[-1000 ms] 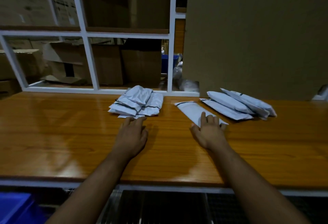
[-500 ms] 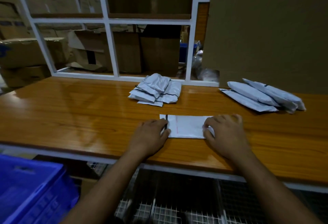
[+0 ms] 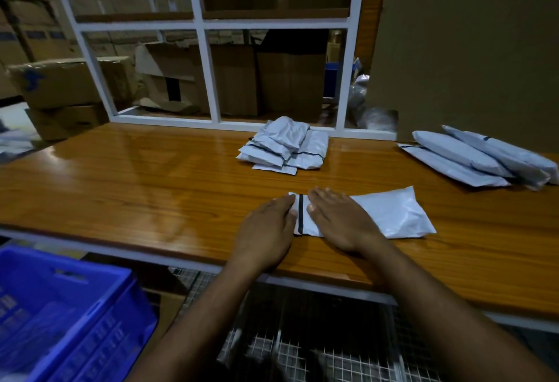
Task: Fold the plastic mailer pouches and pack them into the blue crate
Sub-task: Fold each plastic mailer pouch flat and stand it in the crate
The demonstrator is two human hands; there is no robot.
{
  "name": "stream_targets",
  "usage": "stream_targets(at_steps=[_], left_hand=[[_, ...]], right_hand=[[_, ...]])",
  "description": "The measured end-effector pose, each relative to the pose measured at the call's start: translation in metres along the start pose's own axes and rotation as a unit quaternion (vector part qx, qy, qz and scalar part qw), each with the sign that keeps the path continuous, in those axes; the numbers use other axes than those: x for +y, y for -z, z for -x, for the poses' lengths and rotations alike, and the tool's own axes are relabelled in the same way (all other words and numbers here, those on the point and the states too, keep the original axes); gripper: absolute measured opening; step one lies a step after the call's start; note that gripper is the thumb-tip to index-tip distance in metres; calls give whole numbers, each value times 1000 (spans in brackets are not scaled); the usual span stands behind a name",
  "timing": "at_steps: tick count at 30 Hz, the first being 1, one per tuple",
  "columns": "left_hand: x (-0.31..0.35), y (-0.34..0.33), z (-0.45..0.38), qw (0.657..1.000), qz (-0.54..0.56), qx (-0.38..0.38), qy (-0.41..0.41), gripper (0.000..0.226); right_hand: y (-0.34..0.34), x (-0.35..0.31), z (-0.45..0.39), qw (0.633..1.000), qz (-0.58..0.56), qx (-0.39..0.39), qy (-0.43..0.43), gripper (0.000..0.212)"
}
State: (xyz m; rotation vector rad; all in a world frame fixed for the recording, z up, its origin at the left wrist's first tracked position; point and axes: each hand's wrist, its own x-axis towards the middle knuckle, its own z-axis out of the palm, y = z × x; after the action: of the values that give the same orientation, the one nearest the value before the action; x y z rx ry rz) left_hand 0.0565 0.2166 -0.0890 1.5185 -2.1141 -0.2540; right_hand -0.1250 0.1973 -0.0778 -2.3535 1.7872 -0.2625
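A person leans over a glossy wooden desk (image 3: 121,188) in a dim storeroom, both bare forearms stretched forward. A white plastic mailer pouch (image 3: 390,214) lies flat near the desk's front edge, its long side running left to right, with a black strip across its left end. The left hand (image 3: 267,229) lies palm down at that left end, fingers (image 3: 286,201) extended and flat, touching the pouch's edge rather than gripping it. The right hand (image 3: 340,220) presses palm down on the pouch just beside the strip, fingers spread and straight, holding nothing.

Farther back, near the middle of the desk, sits a heap of folded pouches (image 3: 282,147). Well apart to the right lies a row of unfolded pouches (image 3: 475,158), overlapping one another. A blue crate (image 3: 60,315) stands below the desk's front edge at lower left. Behind the desk, a white frame (image 3: 208,70) stands before stacked cardboard boxes (image 3: 75,82).
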Motion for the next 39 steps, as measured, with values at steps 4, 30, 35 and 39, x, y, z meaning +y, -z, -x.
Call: stream_targets(at_steps=[4, 30, 35, 39], left_hand=[[-13, 3, -4, 991, 92, 59, 74, 43], [12, 11, -17, 995, -33, -50, 76, 48], [43, 2, -28, 1000, -15, -13, 2, 45], [50, -13, -32, 995, -35, -98, 12, 48]], right_hand=[[-5, -3, -4, 998, 53, -3, -13, 59], [11, 35, 16, 995, 93, -26, -14, 58], [13, 30, 15, 990, 126, -39, -40, 58], [13, 28, 16, 992, 112, -47, -44, 58]])
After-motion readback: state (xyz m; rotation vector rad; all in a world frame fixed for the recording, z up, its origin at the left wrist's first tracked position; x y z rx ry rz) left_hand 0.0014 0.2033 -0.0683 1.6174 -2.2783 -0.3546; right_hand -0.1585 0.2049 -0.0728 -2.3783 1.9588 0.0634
